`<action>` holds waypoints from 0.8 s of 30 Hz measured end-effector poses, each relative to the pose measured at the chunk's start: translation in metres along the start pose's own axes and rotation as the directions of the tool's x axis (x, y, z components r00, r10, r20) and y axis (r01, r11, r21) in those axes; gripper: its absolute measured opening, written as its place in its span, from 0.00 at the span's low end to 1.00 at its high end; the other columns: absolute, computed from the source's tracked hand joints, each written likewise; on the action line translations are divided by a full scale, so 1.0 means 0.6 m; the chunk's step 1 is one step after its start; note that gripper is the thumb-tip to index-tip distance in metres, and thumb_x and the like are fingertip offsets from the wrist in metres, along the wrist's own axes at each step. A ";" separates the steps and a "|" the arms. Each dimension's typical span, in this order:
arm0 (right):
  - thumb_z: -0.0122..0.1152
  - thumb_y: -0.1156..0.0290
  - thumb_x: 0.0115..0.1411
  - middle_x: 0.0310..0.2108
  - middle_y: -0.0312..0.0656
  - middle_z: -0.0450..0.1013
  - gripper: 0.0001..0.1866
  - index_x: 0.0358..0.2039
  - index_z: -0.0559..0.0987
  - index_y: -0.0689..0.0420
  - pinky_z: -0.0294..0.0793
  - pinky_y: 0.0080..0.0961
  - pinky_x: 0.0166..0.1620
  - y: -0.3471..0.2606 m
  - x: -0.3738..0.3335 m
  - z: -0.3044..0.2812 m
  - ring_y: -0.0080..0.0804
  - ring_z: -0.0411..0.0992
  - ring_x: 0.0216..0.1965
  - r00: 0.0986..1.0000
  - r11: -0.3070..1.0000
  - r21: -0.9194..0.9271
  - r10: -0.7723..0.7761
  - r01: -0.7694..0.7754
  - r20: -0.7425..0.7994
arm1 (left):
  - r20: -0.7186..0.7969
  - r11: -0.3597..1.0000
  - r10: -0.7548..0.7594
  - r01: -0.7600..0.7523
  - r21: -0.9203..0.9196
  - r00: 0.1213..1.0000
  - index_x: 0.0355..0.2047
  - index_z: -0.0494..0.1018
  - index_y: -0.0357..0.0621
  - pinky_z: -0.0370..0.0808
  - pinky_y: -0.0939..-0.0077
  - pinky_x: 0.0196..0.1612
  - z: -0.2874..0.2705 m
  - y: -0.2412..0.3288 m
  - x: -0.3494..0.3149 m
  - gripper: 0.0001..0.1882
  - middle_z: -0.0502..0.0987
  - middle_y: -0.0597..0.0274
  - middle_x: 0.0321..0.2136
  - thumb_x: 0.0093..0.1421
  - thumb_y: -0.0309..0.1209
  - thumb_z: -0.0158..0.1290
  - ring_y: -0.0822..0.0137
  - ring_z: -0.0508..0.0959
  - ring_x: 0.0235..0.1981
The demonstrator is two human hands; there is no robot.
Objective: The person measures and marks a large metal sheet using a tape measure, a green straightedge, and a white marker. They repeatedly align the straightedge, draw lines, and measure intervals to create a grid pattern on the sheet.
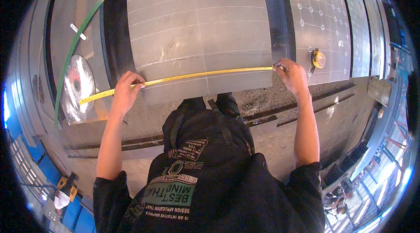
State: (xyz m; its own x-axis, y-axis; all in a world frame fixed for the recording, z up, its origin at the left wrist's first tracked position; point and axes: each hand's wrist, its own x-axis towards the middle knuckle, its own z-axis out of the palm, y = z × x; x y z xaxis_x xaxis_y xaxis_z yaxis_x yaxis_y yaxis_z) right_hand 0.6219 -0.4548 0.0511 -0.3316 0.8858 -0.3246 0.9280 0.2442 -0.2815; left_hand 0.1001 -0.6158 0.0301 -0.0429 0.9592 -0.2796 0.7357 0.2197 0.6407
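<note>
While both arms reach out from the near edge, a yellow tape (205, 74) lies stretched flat across a grey steel plate (197, 22), its long axis running left to right and tilting slightly, the right end a little farther away than the left. The left hand (125, 90) presses the tape down near the plate's left edge, fingers curled together over the blade with the fingertips on it; beyond this hand the tape carries on to the left and ends over a round grinding disc (78, 85). The right hand (292, 75) pinches the tape's right end between thumb and fingers at the plate's right edge, close to a dark gap between plates. Chalk lines cross the plate in a grid. Just right of the right hand, a yellow tape case (319, 59) sits on a second plate (323, 9) marked with small circles. A green strap (74, 49) curves along the far left, beside a small white marker (78, 31). The person's dark shirt fills the near middle.
</note>
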 end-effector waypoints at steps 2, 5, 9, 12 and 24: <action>0.68 0.64 0.59 0.38 0.52 0.79 0.11 0.39 0.81 0.55 0.75 0.46 0.42 -0.005 0.001 0.010 0.57 0.77 0.41 1.000 1.000 0.010 -0.017 0.017 -0.015 | 0.014 0.998 0.033 -0.033 0.045 0.999 0.33 0.76 0.37 0.73 0.61 0.44 0.003 0.002 0.005 0.06 0.75 0.54 0.34 0.55 0.23 0.61 0.54 0.78 0.39; 0.70 0.63 0.58 0.37 0.52 0.79 0.13 0.39 0.81 0.56 0.75 0.44 0.41 -0.009 0.010 0.007 0.57 0.77 0.39 0.999 1.000 -0.011 0.029 -0.029 0.020 | 0.064 0.997 -0.021 0.016 0.069 0.998 0.32 0.77 0.37 0.73 0.61 0.44 0.002 0.006 0.012 0.07 0.75 0.55 0.33 0.54 0.24 0.63 0.54 0.78 0.38; 0.71 0.62 0.58 0.35 0.52 0.79 0.14 0.38 0.81 0.56 0.74 0.43 0.38 -0.023 0.012 -0.003 0.54 0.77 0.35 0.998 0.998 0.009 0.056 -0.056 0.035 | 0.115 0.993 -0.092 0.082 0.085 0.989 0.30 0.76 0.36 0.73 0.60 0.43 -0.007 0.020 0.021 0.09 0.75 0.54 0.32 0.53 0.25 0.65 0.54 0.78 0.36; 0.70 0.60 0.57 0.35 0.52 0.79 0.15 0.39 0.80 0.55 0.74 0.45 0.38 -0.019 0.016 0.002 0.54 0.77 0.35 0.998 0.999 -0.005 0.046 -0.046 0.050 | 0.111 0.989 -0.137 0.129 0.074 0.984 0.29 0.75 0.35 0.73 0.60 0.43 -0.006 0.015 0.024 0.10 0.75 0.53 0.31 0.51 0.23 0.66 0.53 0.78 0.35; 0.69 0.61 0.58 0.38 0.49 0.79 0.14 0.40 0.80 0.53 0.76 0.46 0.41 -0.022 0.020 0.006 0.55 0.78 0.39 0.999 0.998 0.047 0.032 -0.032 0.011 | 0.145 0.992 -0.121 0.115 0.047 0.982 0.27 0.72 0.35 0.72 0.64 0.38 -0.011 -0.004 0.032 0.12 0.72 0.54 0.29 0.46 0.23 0.66 0.56 0.76 0.31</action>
State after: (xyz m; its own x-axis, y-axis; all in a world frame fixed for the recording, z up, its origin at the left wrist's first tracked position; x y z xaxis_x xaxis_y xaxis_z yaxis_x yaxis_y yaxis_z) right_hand 0.6053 -0.4486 0.0476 -0.3036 0.8888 -0.3433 0.9293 0.1967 -0.3125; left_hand 0.0927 -0.5965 0.0278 -0.0328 0.8896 -0.4556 0.7568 0.3198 0.5701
